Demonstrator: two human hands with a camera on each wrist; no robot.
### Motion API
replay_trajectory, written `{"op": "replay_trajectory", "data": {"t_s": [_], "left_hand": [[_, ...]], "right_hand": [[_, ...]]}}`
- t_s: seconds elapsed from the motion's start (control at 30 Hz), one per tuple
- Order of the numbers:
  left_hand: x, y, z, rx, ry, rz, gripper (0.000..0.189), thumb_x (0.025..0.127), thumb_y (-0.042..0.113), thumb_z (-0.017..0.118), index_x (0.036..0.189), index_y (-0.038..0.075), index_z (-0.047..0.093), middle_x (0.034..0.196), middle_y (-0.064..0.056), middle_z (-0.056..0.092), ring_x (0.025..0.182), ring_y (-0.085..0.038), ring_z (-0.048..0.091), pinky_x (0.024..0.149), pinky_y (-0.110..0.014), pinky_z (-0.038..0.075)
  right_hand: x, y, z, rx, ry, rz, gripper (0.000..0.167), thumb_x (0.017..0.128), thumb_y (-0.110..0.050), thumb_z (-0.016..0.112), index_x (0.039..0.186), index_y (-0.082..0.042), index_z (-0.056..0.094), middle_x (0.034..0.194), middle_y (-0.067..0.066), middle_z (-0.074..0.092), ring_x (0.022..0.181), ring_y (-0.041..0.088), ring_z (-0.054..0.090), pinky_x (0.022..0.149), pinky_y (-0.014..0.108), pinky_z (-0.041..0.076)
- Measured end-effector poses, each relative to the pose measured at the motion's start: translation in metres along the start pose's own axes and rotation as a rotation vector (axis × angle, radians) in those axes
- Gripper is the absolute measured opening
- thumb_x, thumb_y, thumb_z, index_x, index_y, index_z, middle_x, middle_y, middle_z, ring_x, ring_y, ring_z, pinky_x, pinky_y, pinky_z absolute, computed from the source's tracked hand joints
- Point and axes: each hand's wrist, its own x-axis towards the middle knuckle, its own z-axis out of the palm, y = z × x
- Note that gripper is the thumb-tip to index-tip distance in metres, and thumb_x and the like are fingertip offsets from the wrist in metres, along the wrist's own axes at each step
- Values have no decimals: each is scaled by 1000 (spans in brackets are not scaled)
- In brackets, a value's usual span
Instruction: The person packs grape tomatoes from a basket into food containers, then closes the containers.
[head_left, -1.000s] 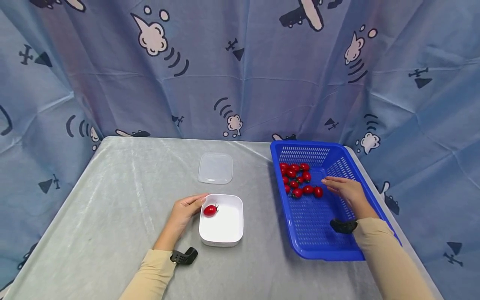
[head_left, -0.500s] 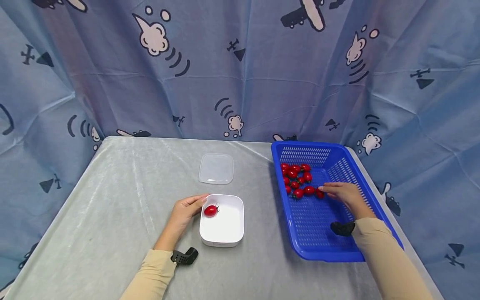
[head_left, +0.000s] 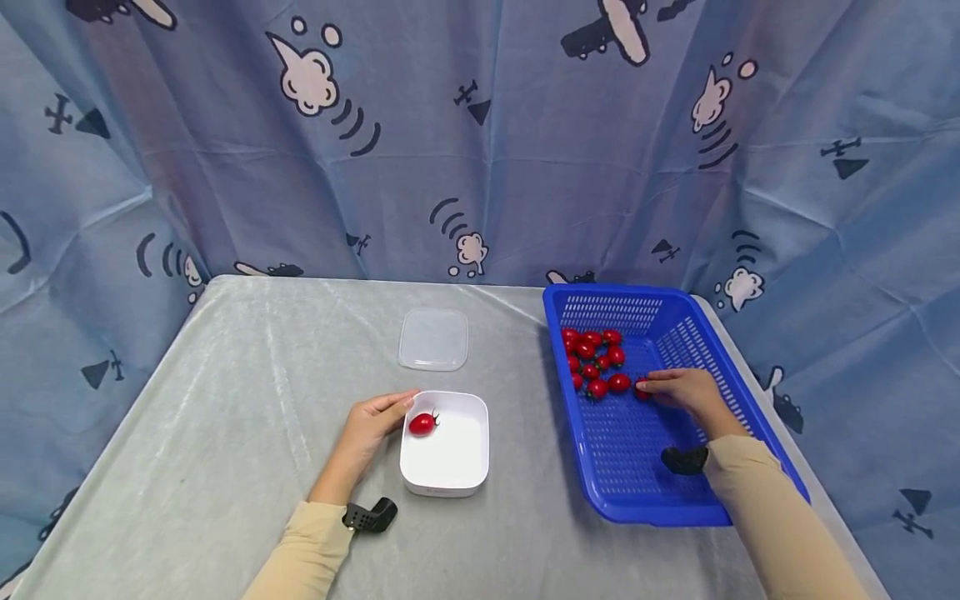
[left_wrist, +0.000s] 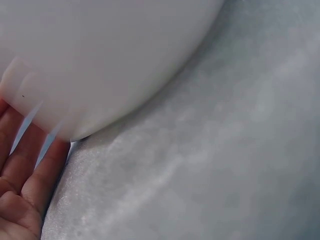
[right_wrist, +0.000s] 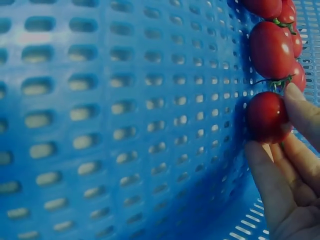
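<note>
My left hand (head_left: 375,421) holds the upper left corner of a square white box (head_left: 444,479), thumb at the rim. In the left wrist view its fingers (left_wrist: 47,167) lie along the outer wall of the box. One red cherry tomato (head_left: 422,425) with a green stem sits inside, by the left wall. My right hand (head_left: 692,395) reaches into the blue basket (head_left: 626,508) and pinches a cherry tomato (right_wrist: 267,117) between thumb and fingers. More cherry tomatoes (head_left: 591,350) lie clustered along the basket's left side, close to the pinched one.
Behind the box a clear plastic lid (head_left: 432,340) lies flat on the cloth-covered table (head_left: 202,433). A patterned blue curtain (head_left: 420,142) hangs along the table's far edge. The basket has raised, slotted walls.
The right hand came in leftward and down to the end tomato of the front row, took hold of it, and shifted it slightly right from its neighbour. The left hand stays on the box.
</note>
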Motion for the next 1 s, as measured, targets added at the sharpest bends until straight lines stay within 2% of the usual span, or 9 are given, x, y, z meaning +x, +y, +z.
{"op": "replay_trajectory", "data": {"t_s": [0.13, 0.37, 0.53, 0.63, 0.8, 0.9, 1.0], "left_hand": [[-1, 0, 0, -9, -10, 7, 35, 93, 13, 68, 122, -6, 67, 117, -7, 73, 96, 0, 68, 88, -20, 55], [-2, 0, 1, -21, -19, 34, 35, 94, 15, 68, 121, -7, 67, 109, 3, 75, 95, 1, 68, 86, -19, 55], [-1, 1, 0, -10, -7, 30, 36, 93, 14, 69, 122, -7, 66, 113, -2, 75, 94, 1, 68, 85, -18, 55], [-1, 1, 0, -4, -9, 25, 36, 94, 13, 68, 123, -8, 66, 116, -7, 74, 95, 1, 68, 86, -19, 55], [0, 1, 0, 9, -4, 21, 35, 94, 14, 68, 122, -7, 66, 118, -7, 73, 97, 1, 68, 87, -19, 55], [0, 1, 0, -4, -4, 17, 35, 93, 14, 68, 122, -6, 67, 115, -4, 74, 98, 0, 68, 87, -19, 55], [-1, 1, -1, -8, -15, 23, 36, 93, 15, 68, 122, -7, 66, 115, -2, 74, 98, 0, 68, 88, -19, 55]], "right_hand": [[-1, 0, 0, 35, -3, -19, 59, 88, -15, 76, 130, 19, 53, 81, -12, 70, 71, -2, 67, 72, 23, 60], [-11, -16, -2, -71, 47, -17, 64, 91, -36, 72, 138, 4, 55, 101, -10, 71, 81, -8, 63, 95, 33, 54], [-27, -41, 9, -46, 123, -115, 63, 90, -37, 73, 136, 4, 57, 105, -6, 71, 77, -11, 64, 84, 22, 57], [-38, -54, 18, -19, 144, -173, 60, 91, -33, 73, 135, 4, 58, 102, -11, 69, 76, -12, 64, 78, 13, 56], [-55, -76, 32, 103, 137, -221, 59, 90, -26, 74, 136, 7, 56, 85, -27, 65, 77, -13, 65, 76, 10, 55], [-66, -89, 40, 182, 119, -275, 60, 89, -25, 75, 135, 9, 55, 84, -29, 67, 80, -11, 67, 76, 11, 55], [-76, -99, 50, 206, 118, -327, 57, 89, -23, 76, 133, 9, 57, 87, -29, 68, 84, -10, 66, 76, 10, 55]]}}
